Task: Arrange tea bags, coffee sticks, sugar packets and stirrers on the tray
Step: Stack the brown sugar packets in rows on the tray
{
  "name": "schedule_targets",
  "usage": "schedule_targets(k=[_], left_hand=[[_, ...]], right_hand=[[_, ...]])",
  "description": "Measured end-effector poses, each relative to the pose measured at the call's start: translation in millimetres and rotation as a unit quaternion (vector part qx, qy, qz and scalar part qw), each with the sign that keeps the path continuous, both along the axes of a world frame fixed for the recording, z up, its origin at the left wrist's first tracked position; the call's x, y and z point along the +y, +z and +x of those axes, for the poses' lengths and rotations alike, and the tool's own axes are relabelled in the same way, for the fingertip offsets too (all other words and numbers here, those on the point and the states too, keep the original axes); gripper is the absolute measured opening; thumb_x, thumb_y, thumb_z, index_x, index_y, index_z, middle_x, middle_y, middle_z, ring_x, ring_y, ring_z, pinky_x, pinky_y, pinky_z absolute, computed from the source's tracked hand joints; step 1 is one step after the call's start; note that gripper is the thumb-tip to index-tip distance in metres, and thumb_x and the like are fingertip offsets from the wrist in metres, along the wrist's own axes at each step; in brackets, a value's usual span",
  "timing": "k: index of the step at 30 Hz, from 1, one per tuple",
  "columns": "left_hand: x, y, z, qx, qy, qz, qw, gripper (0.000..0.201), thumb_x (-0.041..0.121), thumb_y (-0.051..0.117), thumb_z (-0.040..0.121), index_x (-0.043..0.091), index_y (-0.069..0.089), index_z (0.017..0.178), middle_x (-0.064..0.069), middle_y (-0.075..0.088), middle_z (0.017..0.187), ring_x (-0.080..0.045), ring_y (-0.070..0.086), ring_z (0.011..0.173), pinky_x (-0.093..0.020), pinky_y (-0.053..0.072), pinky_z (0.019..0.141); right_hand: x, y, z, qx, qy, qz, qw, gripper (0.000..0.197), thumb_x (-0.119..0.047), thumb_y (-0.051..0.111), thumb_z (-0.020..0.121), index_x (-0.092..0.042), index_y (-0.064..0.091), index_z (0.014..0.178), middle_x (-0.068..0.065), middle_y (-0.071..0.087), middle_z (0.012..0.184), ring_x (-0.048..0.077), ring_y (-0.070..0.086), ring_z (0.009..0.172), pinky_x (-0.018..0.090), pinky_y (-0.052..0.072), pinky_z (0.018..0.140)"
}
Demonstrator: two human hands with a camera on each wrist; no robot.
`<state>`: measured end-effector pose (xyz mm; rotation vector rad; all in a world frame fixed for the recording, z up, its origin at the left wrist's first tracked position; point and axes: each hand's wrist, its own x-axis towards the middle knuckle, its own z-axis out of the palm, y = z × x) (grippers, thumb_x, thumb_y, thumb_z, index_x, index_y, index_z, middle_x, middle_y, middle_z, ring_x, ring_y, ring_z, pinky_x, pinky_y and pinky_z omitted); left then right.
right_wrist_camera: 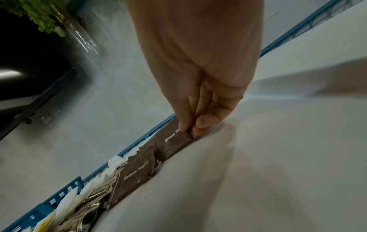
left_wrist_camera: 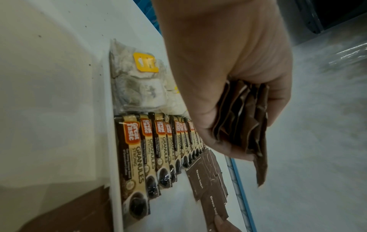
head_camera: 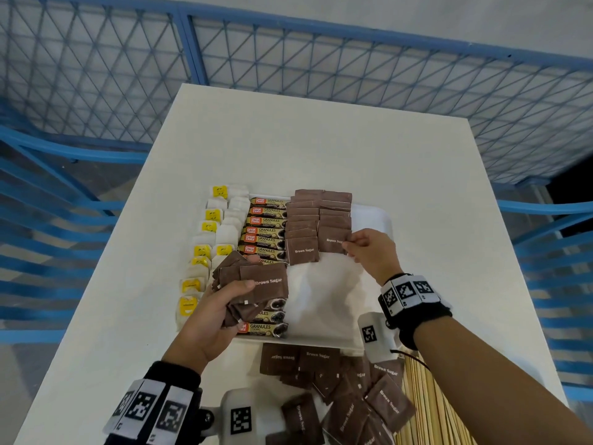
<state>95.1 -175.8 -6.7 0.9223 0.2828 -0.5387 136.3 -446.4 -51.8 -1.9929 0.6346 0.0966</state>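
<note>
Our right hand (head_camera: 372, 252) pinches a flat brown sugar packet (head_camera: 333, 240), print facing us; our left hand (head_camera: 208, 319) grips a packet stack (head_camera: 256, 290) over the white counter (head_camera: 321, 149).

Each forearm is bare and wears a black wristband (head_camera: 417, 311) with white squares printed in black codes. A white camera block (head_camera: 377, 335) with its own code sits under each wrist.

White table (head_camera: 321, 149); blue mesh fence (head_camera: 288, 59) behind; grey floor (left_wrist_camera: 317, 141); glass vase (right_wrist_camera: 79, 33).
</note>
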Motion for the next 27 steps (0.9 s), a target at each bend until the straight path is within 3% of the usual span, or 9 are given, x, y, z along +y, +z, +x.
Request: schedule_targets(k=[3, 6, 8, 13, 17, 19, 22, 25, 27], left_hand=[[1.3, -1.5, 1.0, -0.001, -0.002, -0.018, 1.000, 0.059, 0.022, 0.090, 0.032, 0.020, 0.076, 0.089, -0.004, 0.074, 0.090, -0.018, 0.071, 0.083, -0.030, 0.058, 0.065], [1.5, -0.4, 0.4, 0.008, 0.006, -0.041, 0.999, 0.029, 0.008, 0.063, 0.062, 0.020, 0.077, 0.085, -0.004, 0.074, 0.089, -0.018, 0.071, 0.081, -0.029, 0.059, 0.067], [0.6, -1.0, -0.2, 0.014, 0.009, -0.037, 0.999, 0.033, 0.006, 0.050, 0.070, 0.018, 0.077, 0.084, -0.006, 0.073, 0.089, -0.018, 0.071, 0.081, -0.029, 0.059, 0.066], [-2.5, -0.2, 1.1, 0.014, 0.009, -0.021, 1.000, 0.034, -0.001, 0.060, 0.064, 0.015, 0.076, 0.089, -0.008, 0.073, 0.091, -0.019, 0.071, 0.083, -0.028, 0.058, 0.063], [-7.0, 1.7, 1.9, 0.020, 0.010, 0.010, 1.000, 0.045, -0.006, 0.040, 0.087, 0.018, 0.077, 0.082, -0.007, 0.074, 0.085, -0.019, 0.071, 0.077, -0.028, 0.058, 0.063], [-9.0, 3.3, 1.3, 0.018, 0.005, 0.024, 1.000, 0.046, -0.009, 0.041, 0.087, 0.017, 0.078, 0.077, -0.006, 0.074, 0.080, -0.018, 0.072, 0.072, -0.026, 0.058, 0.059], [-10.8, 3.6, 1.2, 0.013, -0.001, 0.056, 0.998, 0.044, -0.010, 0.044, 0.087, 0.016, 0.077, 0.076, -0.005, 0.074, 0.076, -0.016, 0.071, 0.068, -0.025, 0.057, 0.057], [-10.9, 5.7, 0.6, 0.001, -0.001, 0.065, 0.998, 0.033, -0.011, 0.047, 0.085, 0.013, 0.069, 0.094, -0.005, 0.074, 0.080, -0.017, 0.072, 0.073, -0.025, 0.057, 0.059], [-9.9, 6.7, 0.1, -0.004, -0.004, 0.063, 0.998, 0.032, -0.011, 0.048, 0.084, 0.013, 0.065, 0.098, -0.005, 0.074, 0.082, -0.017, 0.072, 0.075, -0.025, 0.057, 0.059]], right_hand=[[2.9, -1.0, 3.3, -0.011, -0.011, 0.002, 1.000, 0.014, -0.011, 0.070, 0.080, -0.017, 0.059, 0.074, 0.008, 0.068, 0.072, 0.009, 0.058, 0.056, 0.017, 0.051, 0.061], [4.3, -0.8, 5.6, -0.011, -0.016, -0.018, 1.000, 0.009, -0.012, 0.070, 0.080, -0.012, 0.060, 0.080, 0.007, 0.066, 0.070, -0.002, 0.054, 0.046, 0.005, 0.043, 0.049], [4.4, -2.0, 6.3, -0.008, -0.017, -0.028, 0.999, 0.010, -0.013, 0.070, 0.080, -0.010, 0.061, 0.084, 0.007, 0.067, 0.073, -0.004, 0.054, 0.044, 0.004, 0.040, 0.046], [7.3, 6.4, 2.5, 0.000, -0.020, -0.059, 0.998, 0.026, -0.022, 0.072, 0.080, -0.014, 0.055, 0.098, 0.003, 0.060, 0.082, 0.015, 0.056, 0.073, 0.015, 0.038, 0.056], [28.2, 27.2, -8.4, -0.059, 0.023, -0.074, 0.995, 0.018, -0.026, 0.067, 0.084, -0.014, 0.058, 0.096, -0.004, 0.058, 0.080, 0.006, 0.053, 0.071, 0.013, 0.039, 0.063], [43.4, 40.4, -15.9, -0.055, 0.100, -0.037, 0.993, 0.018, -0.033, 0.060, 0.089, -0.014, 0.060, 0.091, -0.007, 0.061, 0.080, 0.001, 0.055, 0.071, 0.009, 0.041, 0.062], [62.8, 58.7, -26.9, -0.003, 0.219, 0.094, 0.971, 0.032, -0.037, 0.050, 0.092, -0.009, 0.064, 0.097, 0.000, 0.065, 0.085, 0.008, 0.059, 0.070, 0.018, 0.046, 0.059], [73.4, 63.4, -34.4, 0.014, 0.252, 0.209, 0.945, 0.024, -0.021, 0.058, 0.090, -0.001, 0.063, 0.101, 0.004, 0.065, 0.085, 0.007, 0.057, 0.067, 0.018, 0.049, 0.057], [75.1, 59.3, -35.6, 0.010, 0.250, 0.240, 0.938, 0.018, -0.009, 0.061, 0.087, 0.003, 0.062, 0.101, 0.002, 0.064, 0.082, 0.005, 0.058, 0.065, 0.017, 0.049, 0.057]])
